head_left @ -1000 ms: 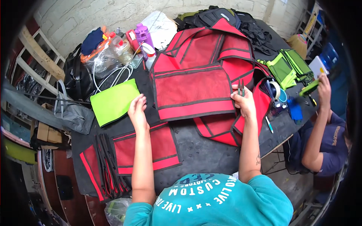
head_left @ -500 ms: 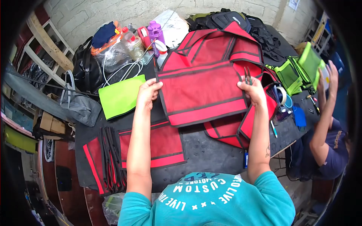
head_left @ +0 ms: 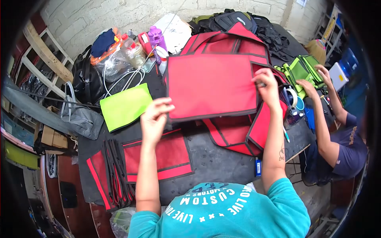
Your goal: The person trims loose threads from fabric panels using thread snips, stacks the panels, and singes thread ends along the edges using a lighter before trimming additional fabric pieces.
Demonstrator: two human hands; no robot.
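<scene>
A red fabric panel (head_left: 210,87) with dark binding lies in front of me, its plain face up, over a pile of red mesh-and-fabric pieces (head_left: 234,43). My left hand (head_left: 154,119) is at its lower left corner, fingers stretched out and apart, with no grip on it that I can see. At the panel's right edge my right hand (head_left: 266,87) is curled, with a small dark part of the thread snips (head_left: 260,84) showing between the fingers; most of the tool is hidden. Below left lie another red mesh panel (head_left: 158,154) and a folded dark-edged stack (head_left: 115,170).
A lime green piece (head_left: 126,106) lies left, near white cables and a grey bag (head_left: 81,119). Bottles and a purple flask (head_left: 156,37) stand behind. Black bags (head_left: 234,23) fill the back. At right, a co-worker's hands (head_left: 313,85) are at green mesh pieces (head_left: 303,71).
The red panel has turned over from its mesh side to its plain side. My left hand has moved down and its fingers have opened. The co-worker's hands have come down to the green pieces.
</scene>
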